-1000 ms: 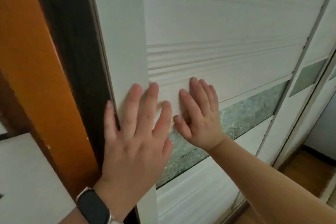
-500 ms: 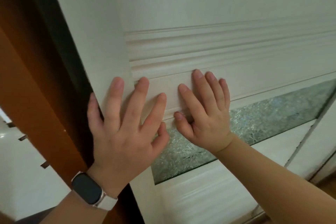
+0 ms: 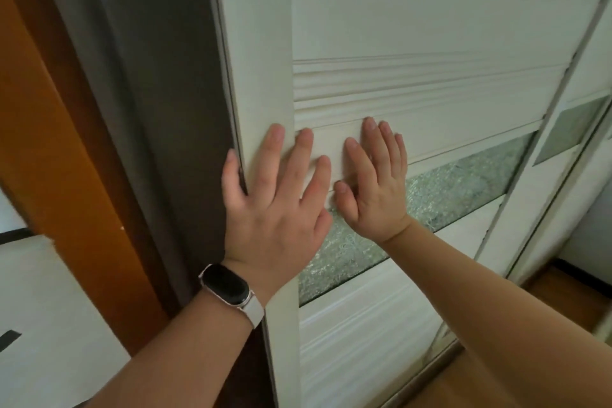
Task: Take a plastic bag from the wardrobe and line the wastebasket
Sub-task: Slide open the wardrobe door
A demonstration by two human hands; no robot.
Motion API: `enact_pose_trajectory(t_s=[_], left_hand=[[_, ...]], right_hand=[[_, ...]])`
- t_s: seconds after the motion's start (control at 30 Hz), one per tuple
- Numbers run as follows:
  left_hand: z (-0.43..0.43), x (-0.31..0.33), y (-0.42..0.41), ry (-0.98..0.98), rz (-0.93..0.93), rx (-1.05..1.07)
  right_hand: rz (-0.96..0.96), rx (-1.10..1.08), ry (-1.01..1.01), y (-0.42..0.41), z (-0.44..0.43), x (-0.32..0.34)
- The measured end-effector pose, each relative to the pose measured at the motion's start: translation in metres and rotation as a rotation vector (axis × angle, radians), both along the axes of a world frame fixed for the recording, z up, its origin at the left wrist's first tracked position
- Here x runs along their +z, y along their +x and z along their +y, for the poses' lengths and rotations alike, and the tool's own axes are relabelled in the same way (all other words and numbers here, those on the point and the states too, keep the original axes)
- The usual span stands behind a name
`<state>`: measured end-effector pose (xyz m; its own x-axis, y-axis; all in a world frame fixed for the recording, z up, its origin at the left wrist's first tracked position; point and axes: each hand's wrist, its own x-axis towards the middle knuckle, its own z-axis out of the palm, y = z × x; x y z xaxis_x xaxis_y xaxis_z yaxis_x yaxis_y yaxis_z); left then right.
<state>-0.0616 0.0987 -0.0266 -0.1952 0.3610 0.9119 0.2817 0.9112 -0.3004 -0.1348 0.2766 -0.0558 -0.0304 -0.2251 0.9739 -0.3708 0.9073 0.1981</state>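
Wider now, the dark gap [image 3: 159, 109] borders the wardrobe door [image 3: 414, 26]; left hand [image 3: 275, 209] and right hand [image 3: 374, 182] press flat, fingers spread.

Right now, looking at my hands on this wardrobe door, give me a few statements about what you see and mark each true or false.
1. Both hands lie flat, fingers spread, on the white wardrobe door. True.
2. The left hand wears a watch on its wrist. True.
3. The right hand holds a plastic bag. False: it holds nothing; its palm is on the door.
4. A frosted glass strip runs across the door below the fingers. True.
5. The left thumb rests on the glass strip. False: it hooks round the door's left edge.
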Motion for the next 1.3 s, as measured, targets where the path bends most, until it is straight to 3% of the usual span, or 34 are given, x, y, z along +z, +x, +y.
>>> enact_pose_trajectory(t_s=[0.2, 0.63, 0.8, 1.3], left_hand=[[0.031, 0.0, -0.008, 0.009, -0.007, -0.006], [0.098, 0.003, -0.03, -0.115, -0.014, 0.088], [0.106, 0.009, -0.044, -0.209, 0.0, 0.0], [0.19, 0.007, -0.084, -0.164, 0.054, -0.158]], right_hand=[[-0.07, -0.036, -0.013, -0.001, 0.029, 0.001], [-0.027, 0.013, -0.054, -0.031, 0.098, 0.0], [-0.004, 0.018, -0.085, -0.043, 0.125, 0.0], [-0.14, -0.005, -0.077, -0.048, 0.204, 0.003]])
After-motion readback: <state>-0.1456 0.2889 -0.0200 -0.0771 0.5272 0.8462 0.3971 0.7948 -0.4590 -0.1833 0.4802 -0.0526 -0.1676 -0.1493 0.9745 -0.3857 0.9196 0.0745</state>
